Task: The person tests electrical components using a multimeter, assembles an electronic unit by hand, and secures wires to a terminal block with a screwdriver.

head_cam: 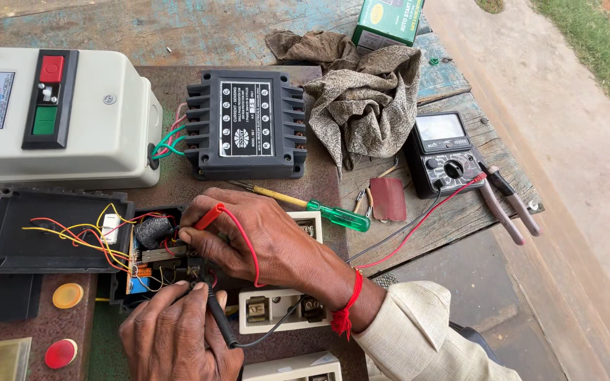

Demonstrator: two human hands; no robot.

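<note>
Nearest to the camera, the left hand (178, 339) has its grip pressed around a black test probe (219, 319), the tip pointing up into an open black electrical box (151, 255); it seems held like a pen, so that the tip can touch one small point. Just above it, the right hand (262, 243) pinches a red test probe (207, 216) between thumb and fingers, with its red lead looping over the back of the hand, and the wrist lies over some cream-coloured terminal blocks (270, 309), probably to keep the hand steady. The open box holds a small circuit board with a dark coil and red and yellow wires; its empty black lid (51, 229) lies just beside it on the left, joined by those wires. Farther away on the surface lie a green-handled screwdriver (312, 206), a black finned module (246, 123) and a cream switch housing (58, 116). To the right stands an analogue multimeter (446, 152), near enough to read its dial, with pliers (506, 201) beside it and a crumpled cloth (361, 92) behind.
</note>
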